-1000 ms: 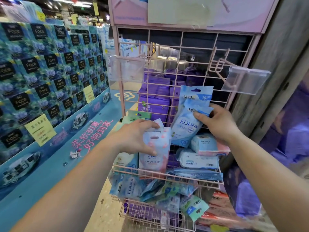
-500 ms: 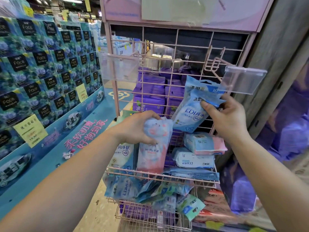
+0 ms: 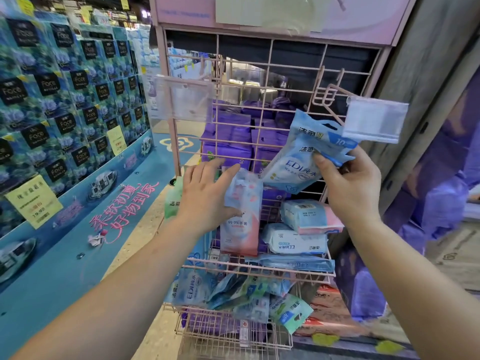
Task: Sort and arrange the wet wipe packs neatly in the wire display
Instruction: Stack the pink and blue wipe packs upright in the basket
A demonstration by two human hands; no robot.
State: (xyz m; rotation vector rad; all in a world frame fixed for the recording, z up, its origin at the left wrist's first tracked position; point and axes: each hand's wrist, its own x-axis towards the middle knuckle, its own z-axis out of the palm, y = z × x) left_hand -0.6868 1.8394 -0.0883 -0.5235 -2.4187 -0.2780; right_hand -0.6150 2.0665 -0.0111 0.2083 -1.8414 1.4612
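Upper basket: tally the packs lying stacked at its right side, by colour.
Pink-and-blue pack: 1
White pack: 1
Blue pack: 1
Total: 3

A shop: stacked tissue packs with a price tag beside a pink wire display.
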